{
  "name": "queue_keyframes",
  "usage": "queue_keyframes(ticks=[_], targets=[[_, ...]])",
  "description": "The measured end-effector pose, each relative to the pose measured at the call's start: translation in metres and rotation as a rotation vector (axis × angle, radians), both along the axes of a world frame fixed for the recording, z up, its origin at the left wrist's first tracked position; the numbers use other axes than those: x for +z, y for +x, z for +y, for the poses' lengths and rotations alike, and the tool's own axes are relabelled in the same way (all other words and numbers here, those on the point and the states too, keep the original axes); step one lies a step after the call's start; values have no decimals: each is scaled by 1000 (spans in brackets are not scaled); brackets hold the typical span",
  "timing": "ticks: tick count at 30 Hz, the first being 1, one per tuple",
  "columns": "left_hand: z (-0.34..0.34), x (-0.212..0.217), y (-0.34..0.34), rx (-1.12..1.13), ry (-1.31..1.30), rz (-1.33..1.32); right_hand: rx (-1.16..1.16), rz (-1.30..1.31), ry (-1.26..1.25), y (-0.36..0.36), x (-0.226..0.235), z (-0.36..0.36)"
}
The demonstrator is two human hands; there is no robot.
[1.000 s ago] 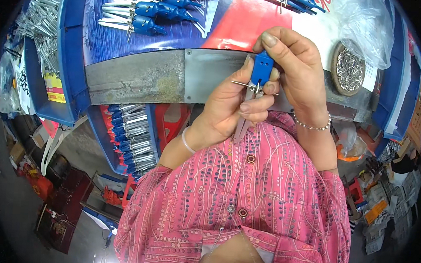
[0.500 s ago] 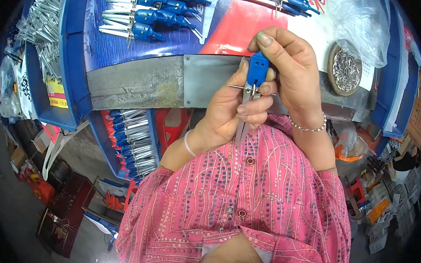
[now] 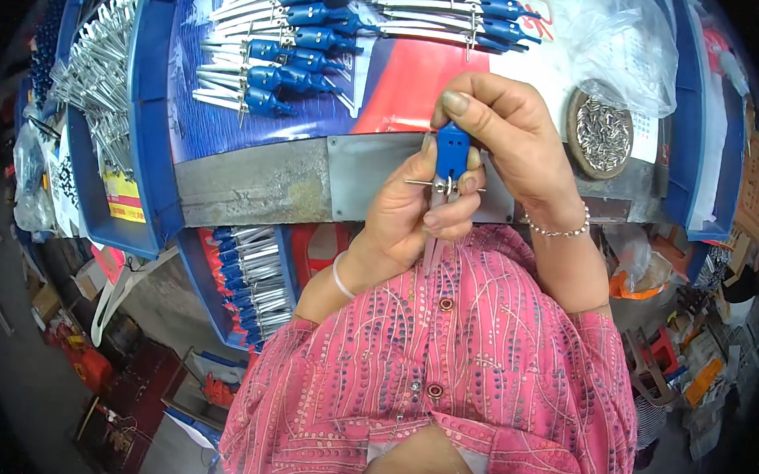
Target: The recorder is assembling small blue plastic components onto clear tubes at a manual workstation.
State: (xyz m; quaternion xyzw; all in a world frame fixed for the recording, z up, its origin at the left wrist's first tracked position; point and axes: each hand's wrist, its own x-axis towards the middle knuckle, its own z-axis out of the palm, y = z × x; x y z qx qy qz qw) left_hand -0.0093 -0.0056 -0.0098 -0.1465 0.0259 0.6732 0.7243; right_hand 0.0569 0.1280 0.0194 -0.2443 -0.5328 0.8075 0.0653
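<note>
A small tool with a blue plastic body (image 3: 453, 146) and narrow pale metal legs is held upright in front of my chest. A thin metal pin sticks out sideways below the blue part. My left hand (image 3: 403, 211) is closed around the lower blue body and the top of the legs, its fingers hiding part of them. At the upper end, the bent fingers and thumb of my right hand (image 3: 525, 129) press against the blue tip. Whether a small piece sits under those fingertips cannot be seen.
Rows of similar blue-bodied pieces (image 3: 309, 37) lie at the far side of the bench. A round dish (image 3: 570, 131) of small metal pins stands right, beside a clear plastic bag (image 3: 633, 61). Blue bins (image 3: 157, 110) hold metal rods at left; another bin (image 3: 284, 266) of blue-and-silver pieces sits below the bench.
The bench and its contents sit lower and slightly shifted in the picture, as the view has tilted. Both hands keep hold of the same blue-bodied tool in much the same grip.
</note>
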Motion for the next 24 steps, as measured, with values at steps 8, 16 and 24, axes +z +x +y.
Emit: queue_keyframes(ticks=[8, 16, 24], targets=[[7, 14, 3, 40, -6, 74, -139, 109, 171, 4, 9, -4], [8, 10, 10, 78, 12, 95, -217, 198, 220, 8, 8, -7], [15, 12, 10, -20, -1, -55, -116, 99, 54, 15, 5, 7]])
